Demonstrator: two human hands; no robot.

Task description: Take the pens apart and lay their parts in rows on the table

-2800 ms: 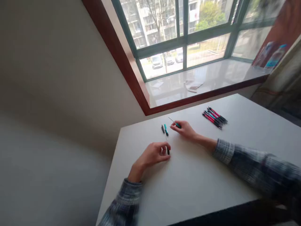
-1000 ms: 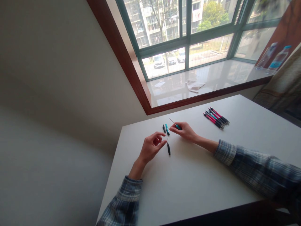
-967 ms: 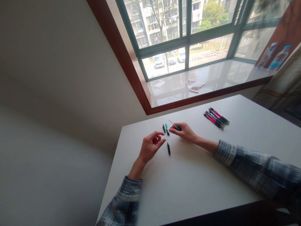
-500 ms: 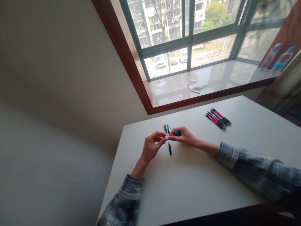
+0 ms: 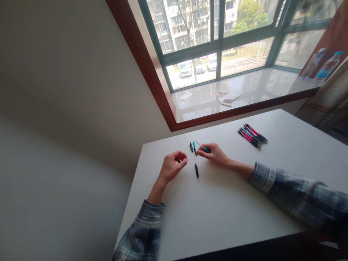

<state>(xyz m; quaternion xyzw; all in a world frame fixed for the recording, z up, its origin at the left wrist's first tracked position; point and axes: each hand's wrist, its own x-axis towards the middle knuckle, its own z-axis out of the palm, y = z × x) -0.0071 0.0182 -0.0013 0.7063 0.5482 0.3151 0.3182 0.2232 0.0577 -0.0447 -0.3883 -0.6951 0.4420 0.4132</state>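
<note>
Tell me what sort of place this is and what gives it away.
Probably a room in a home: a plain white table stands by a wide window, a patterned curtain hangs at the right, and what look like apartment blocks show outside.

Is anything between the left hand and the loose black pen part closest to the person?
Nothing visible blocks the left hand from the black pen part on the white table; just a tiny piece shows at that hand's fingertips. The right hand lies outside that gap.
</note>
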